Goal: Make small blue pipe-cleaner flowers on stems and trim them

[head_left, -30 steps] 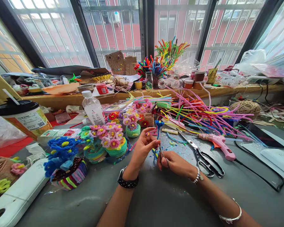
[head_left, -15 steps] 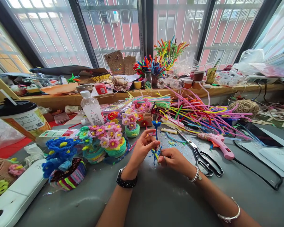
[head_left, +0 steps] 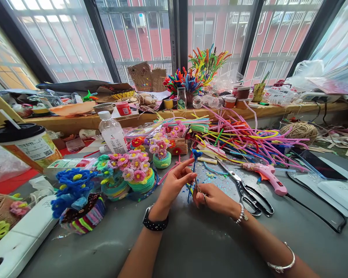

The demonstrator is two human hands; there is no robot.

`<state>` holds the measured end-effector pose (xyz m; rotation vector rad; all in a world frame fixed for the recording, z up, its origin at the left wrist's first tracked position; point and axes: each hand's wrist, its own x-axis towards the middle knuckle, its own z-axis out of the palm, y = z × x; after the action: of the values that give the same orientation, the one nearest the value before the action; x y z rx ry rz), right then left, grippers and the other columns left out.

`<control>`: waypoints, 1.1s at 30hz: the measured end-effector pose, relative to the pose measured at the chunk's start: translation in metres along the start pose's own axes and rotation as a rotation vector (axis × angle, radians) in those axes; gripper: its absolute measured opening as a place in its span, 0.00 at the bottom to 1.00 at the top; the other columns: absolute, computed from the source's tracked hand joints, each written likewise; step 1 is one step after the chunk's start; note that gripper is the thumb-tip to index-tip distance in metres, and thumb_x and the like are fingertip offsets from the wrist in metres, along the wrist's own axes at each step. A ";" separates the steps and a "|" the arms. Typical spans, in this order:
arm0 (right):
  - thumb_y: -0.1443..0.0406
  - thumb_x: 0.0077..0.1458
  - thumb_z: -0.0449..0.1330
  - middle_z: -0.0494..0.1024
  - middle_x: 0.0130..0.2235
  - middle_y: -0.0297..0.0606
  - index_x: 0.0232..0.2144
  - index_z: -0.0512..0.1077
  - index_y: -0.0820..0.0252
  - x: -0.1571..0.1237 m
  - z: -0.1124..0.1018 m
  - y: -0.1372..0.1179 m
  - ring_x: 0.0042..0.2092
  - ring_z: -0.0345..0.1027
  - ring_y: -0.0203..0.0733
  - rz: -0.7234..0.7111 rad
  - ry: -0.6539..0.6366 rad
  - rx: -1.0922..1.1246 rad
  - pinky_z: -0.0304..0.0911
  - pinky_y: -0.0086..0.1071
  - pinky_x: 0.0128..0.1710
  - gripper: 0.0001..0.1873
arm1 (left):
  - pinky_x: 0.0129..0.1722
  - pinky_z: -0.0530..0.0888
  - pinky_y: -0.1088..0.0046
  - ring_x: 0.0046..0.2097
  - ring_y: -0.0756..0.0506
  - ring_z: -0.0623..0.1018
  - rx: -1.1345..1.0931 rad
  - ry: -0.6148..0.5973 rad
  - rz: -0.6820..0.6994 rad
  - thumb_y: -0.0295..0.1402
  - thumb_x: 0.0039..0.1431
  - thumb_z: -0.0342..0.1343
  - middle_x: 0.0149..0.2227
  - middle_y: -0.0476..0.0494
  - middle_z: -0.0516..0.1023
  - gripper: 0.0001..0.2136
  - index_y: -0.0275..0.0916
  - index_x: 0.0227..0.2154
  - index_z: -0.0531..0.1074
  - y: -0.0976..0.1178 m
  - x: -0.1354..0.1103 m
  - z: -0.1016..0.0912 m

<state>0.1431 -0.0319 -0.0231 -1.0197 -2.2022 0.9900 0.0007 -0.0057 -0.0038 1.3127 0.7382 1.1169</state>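
Blue fuzzy flower, small w/ petals bunched, sat just above the L hand fingertips on a thin dk-blue stem. Stem was pinched btwn L thumb & fingers, nr upright w/ a slight lean, flower end tipped to the R. It ran on down past the pinch; lower end stuck out below the grip, just L of the R hand fingers. Slim metal tool, dk gray, was held in the R hand, slanted: thin tip pointed up twd the stem, right below the L fingertips; handle end partly hidden by R fingers. Tip/stem contact & exact tool type: couldn't tell.
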 end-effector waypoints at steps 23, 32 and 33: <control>0.42 0.47 0.37 0.64 0.14 0.34 0.09 0.62 0.64 0.000 -0.002 0.003 0.19 0.57 0.31 0.058 0.075 0.019 0.52 0.25 0.23 0.36 | 0.26 0.61 0.78 0.25 0.56 0.65 -0.049 0.024 0.033 0.31 0.45 0.56 0.22 0.54 0.64 0.22 0.41 0.46 0.64 -0.005 0.000 -0.002; 0.39 0.42 0.29 0.67 0.20 0.36 0.13 0.67 0.64 -0.001 -0.004 0.003 0.23 0.59 0.33 -0.014 0.020 -0.112 0.53 0.27 0.26 0.42 | 0.23 0.58 0.78 0.23 0.56 0.61 0.001 -0.041 -0.022 0.32 0.44 0.57 0.20 0.55 0.60 0.21 0.37 0.45 0.66 -0.001 0.000 -0.001; 0.39 0.42 0.29 0.66 0.21 0.36 0.13 0.67 0.64 -0.001 -0.004 0.003 0.23 0.59 0.33 -0.020 0.023 -0.113 0.53 0.27 0.26 0.43 | 0.23 0.58 0.78 0.23 0.56 0.60 0.004 -0.051 -0.031 0.33 0.44 0.57 0.21 0.55 0.60 0.21 0.37 0.45 0.66 -0.001 -0.001 -0.001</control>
<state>0.1478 -0.0292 -0.0228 -1.0512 -2.2670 0.8486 -0.0006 -0.0057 -0.0050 1.3239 0.7210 1.0539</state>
